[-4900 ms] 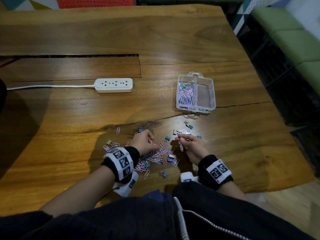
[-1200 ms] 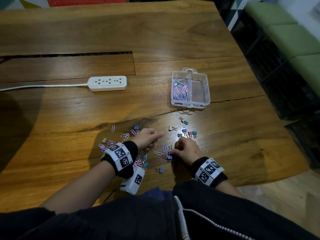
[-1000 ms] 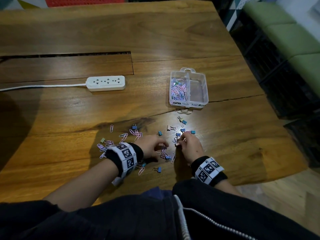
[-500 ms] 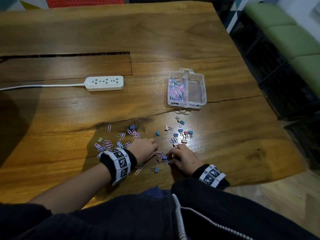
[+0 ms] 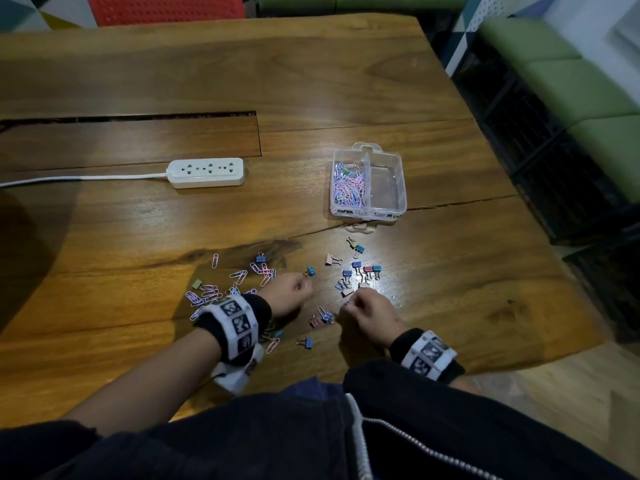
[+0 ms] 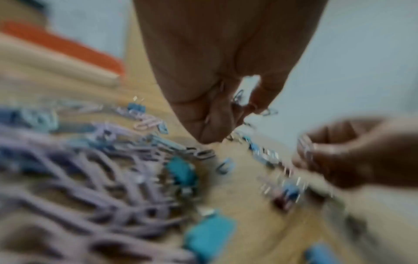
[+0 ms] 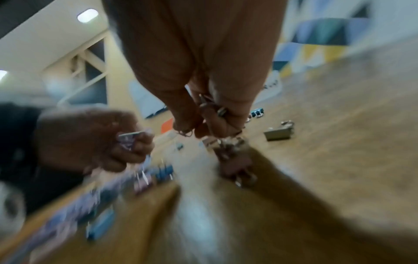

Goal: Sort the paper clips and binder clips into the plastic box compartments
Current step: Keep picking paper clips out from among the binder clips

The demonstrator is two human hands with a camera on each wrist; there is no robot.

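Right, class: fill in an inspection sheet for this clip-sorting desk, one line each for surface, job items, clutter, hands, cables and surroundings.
Surface: wooden table, glossy, with a long slot.
Job's things: plastic box holds paper clips in its left compartment; the right one looks empty. Loose paper clips and binder clips lie scattered near the hands.
Clutter: nothing seen.
Grippers: left hand holds paper clips; right hand holds small clips, kind blurred.
Cables: power strip with a white cord running left.
Surroundings: green cushions, red chair.
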